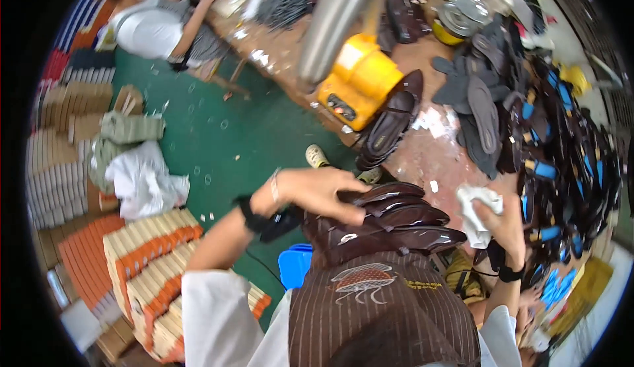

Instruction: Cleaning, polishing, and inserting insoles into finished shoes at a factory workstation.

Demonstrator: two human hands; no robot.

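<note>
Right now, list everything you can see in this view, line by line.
glossy shoe pieces: a fanned stack, dark brown, under the left hand, against the apron
cloth: one, white, crumpled in the right hand
yellow machine: one, yellow with a grey metal cylinder above, on the workbench
finished shoes: several, dark brown, beside the machine
insoles: a pile, grey and black, right part of the workbench
shoe boxes: stacks, tan and orange, floor at left
white bag: one, on the green floor
another person: one, seated at top left
apron: one, brown striped, at bottom centre
left hand: resting on the stack
right hand: gripping the cloth
</note>
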